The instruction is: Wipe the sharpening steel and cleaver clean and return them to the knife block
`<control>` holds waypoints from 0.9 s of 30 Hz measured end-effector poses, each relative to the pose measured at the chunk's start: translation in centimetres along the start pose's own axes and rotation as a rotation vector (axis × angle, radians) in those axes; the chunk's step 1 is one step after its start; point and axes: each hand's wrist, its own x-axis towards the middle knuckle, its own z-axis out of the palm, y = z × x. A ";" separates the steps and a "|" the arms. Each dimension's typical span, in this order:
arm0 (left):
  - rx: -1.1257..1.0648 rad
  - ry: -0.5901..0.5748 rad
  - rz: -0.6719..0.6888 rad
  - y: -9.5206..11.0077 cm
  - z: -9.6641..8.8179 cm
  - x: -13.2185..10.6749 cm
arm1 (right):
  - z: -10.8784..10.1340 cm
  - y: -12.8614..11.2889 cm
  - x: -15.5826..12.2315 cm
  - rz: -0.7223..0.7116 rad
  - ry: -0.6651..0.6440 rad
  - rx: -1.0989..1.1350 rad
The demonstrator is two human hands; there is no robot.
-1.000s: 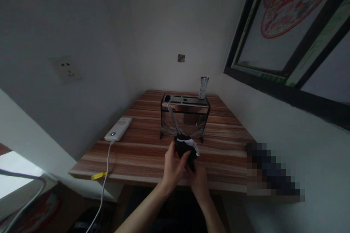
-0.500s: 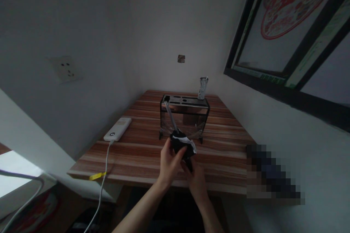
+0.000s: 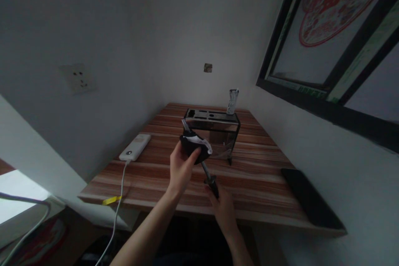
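Observation:
My left hand (image 3: 182, 166) is closed around a black cloth (image 3: 191, 149) with a white edge, wrapped about the rod of a sharpening steel (image 3: 205, 170). The steel's tip sticks out beyond the cloth at the upper left. Its black handle with a guard is in the closed fingers of my right hand (image 3: 222, 203), lower and to the right. Just beyond my hands stands a knife block (image 3: 212, 118) with dark slots in its top and see-through sides. An upright piece with a silvery, wrapped look (image 3: 232, 102) rises from the block's right end.
A white power bank (image 3: 135, 147) lies at the left of the wood-grain table (image 3: 258, 191), its white cable (image 3: 120, 199) running over the front edge past a yellow tag (image 3: 111, 200). A flat black object (image 3: 311, 199) lies along the right edge. Walls close in on both sides.
My left hand has moved the cloth up and left along the steel, baring the rod near the guard. The right hand stays low on the handle.

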 end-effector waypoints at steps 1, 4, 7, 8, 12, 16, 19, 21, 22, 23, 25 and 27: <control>-0.005 0.001 0.006 0.2 0.0 0.3 | 0.0 0.0 0.0 0.000 -0.001 -0.007; -0.018 0.016 0.027 0.6 -0.1 1.2 | 0.1 0.2 0.0 0.003 0.011 -0.035; -0.026 0.043 0.055 0.9 -0.2 2.0 | 0.1 0.2 0.0 -0.006 0.018 -0.045; -0.035 0.049 0.064 1.0 -0.2 2.3 | 0.1 0.2 0.0 -0.010 0.014 -0.042; -0.086 0.054 0.107 1.6 -0.4 3.5 | 0.1 0.1 0.0 -0.014 0.005 -0.057; -0.104 0.072 0.120 2.4 -0.5 4.4 | 0.2 0.3 -0.1 -0.017 0.036 -0.097; -0.132 0.058 0.133 2.7 -0.6 5.0 | 0.2 0.4 -0.1 -0.021 0.037 -0.105; -0.159 0.039 0.138 2.8 -0.6 5.3 | 0.2 0.5 -0.1 -0.026 0.031 -0.101; -0.170 0.036 0.140 2.9 -0.6 5.4 | 0.2 0.4 -0.1 -0.029 0.029 -0.099; -0.178 0.037 0.140 2.9 -0.6 5.5 | 0.2 0.4 -0.1 -0.030 0.027 -0.097; -0.186 0.054 0.136 3.0 -0.7 5.7 | 0.2 0.2 -0.1 -0.025 0.027 -0.098; -0.188 0.071 0.124 3.0 -0.7 5.8 | 0.1 0.0 -0.1 -0.018 0.035 -0.102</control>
